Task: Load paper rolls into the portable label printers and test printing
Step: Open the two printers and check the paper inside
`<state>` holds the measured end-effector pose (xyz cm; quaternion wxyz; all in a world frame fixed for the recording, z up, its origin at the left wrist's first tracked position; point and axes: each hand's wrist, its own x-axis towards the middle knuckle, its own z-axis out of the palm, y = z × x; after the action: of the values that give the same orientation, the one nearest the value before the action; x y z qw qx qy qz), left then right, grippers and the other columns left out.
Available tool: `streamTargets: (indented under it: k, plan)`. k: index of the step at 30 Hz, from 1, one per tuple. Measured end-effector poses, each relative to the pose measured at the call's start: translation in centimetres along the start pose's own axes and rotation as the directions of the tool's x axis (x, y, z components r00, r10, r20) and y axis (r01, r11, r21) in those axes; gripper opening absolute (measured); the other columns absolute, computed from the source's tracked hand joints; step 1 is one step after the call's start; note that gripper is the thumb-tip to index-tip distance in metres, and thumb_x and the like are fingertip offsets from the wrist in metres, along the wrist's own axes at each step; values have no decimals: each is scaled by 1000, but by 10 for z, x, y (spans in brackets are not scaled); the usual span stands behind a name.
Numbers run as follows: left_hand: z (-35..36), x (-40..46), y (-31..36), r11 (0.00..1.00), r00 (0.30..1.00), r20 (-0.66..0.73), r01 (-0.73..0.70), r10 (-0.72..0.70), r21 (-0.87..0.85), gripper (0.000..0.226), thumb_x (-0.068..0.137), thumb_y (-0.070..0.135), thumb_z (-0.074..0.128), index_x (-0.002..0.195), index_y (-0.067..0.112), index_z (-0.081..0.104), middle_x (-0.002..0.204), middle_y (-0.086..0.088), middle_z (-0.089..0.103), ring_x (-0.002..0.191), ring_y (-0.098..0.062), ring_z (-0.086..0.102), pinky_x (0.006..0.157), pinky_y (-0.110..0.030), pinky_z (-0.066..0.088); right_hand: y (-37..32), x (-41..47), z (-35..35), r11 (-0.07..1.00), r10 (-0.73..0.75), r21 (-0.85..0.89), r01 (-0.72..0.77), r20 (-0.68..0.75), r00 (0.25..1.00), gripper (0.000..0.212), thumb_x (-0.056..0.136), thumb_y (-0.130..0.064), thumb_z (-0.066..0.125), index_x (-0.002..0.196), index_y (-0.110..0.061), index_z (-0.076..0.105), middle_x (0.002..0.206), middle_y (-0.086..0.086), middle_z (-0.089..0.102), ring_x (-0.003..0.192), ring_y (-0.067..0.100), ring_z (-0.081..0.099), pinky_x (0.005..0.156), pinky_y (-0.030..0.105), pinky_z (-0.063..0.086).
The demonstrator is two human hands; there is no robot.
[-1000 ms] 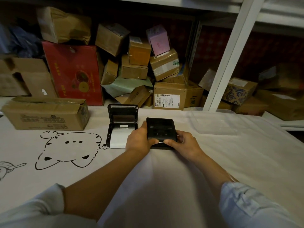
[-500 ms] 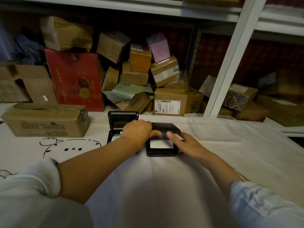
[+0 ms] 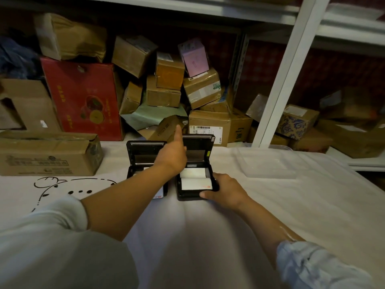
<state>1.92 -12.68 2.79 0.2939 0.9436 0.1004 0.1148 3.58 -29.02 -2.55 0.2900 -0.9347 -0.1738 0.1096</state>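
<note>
On the white cloth-covered table [image 3: 239, 215], centre:
- 2 black label printers side by side, both lids up: left printer [image 3: 143, 155], right printer [image 3: 198, 142].
- 1 paper roll [image 3: 195, 179] visible, seated in the right printer's bay; left bay mostly hidden by the forearm.
- left hand [image 3: 171, 156]: raised between the lids, index finger straight up, other fingers curled, holding nothing.
- right hand [image 3: 224, 189]: grips the right printer's near right corner.
- 1 clear plastic tray [image 3: 268, 163] to the right.
- 1 long cardboard box [image 3: 48, 153] on the left.
</note>
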Motion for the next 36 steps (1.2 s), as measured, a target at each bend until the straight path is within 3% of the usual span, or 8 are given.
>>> streamTargets:
  k: [4,10,16,21,24,27,32,36]
  plan:
    - [-4,-7,3,992,994,100,61,-50,-111,87,95,5,42,143,9,-31,82,-14,58,84,-29,60,83,-39,51,-2,2,0,998,45,-35,-45,-10,999,61,79,-36,74,132,-18,51,129,4,60,114,25,57,94,36,49]
    - [-10,-18,9,981,995,-15,-99,103,166,73,93,5,45,152,9,2,141,-17,34,111,-31,53,91,-38,48,-4,2,3,993,98,-68,-100,-31,995,65,78,-41,73,133,-17,49,131,5,57,115,26,55,94,37,49]
    - [-9,-12,15,984,999,24,-50,47,168,77,92,9,48,152,12,-1,144,-16,28,119,-31,47,93,-39,45,-9,3,-9,985,136,-107,-137,-18,991,72,79,-59,65,133,-15,47,130,5,55,116,25,55,91,35,47]
    - [5,-21,19,941,924,-197,-303,329,151,51,92,9,49,140,21,37,125,-7,45,109,-23,52,83,-37,52,2,10,-38,980,132,-86,-180,-398,908,46,96,-49,42,129,-20,56,140,6,50,131,27,44,100,41,40]
    - [14,-18,22,910,906,-105,-398,410,117,32,92,7,49,119,23,57,123,-3,53,106,-21,56,85,-40,53,17,15,-49,900,130,-349,-260,-354,926,42,98,-34,47,138,-20,48,156,8,26,143,28,23,116,44,22]
    - [23,-13,20,932,937,114,-343,331,115,24,93,14,51,112,22,62,119,-3,61,105,-21,59,91,-38,51,23,16,-55,865,172,-410,-289,-299,938,47,95,-20,51,140,-20,39,139,10,50,132,29,42,117,50,11]
    - [32,-13,14,939,930,309,-272,201,208,31,86,27,64,117,26,61,124,-1,59,112,-21,56,95,-38,50,27,7,-60,822,87,-502,-269,-355,931,45,89,-10,60,132,-17,50,124,9,59,113,27,57,94,36,45]
    - [34,-15,9,933,916,365,-266,166,244,39,84,26,68,121,25,58,127,-2,57,115,-21,54,97,-38,49,31,-4,-64,794,92,-538,-284,-355,930,45,89,-9,60,133,-17,49,126,10,56,114,27,56,91,33,47]
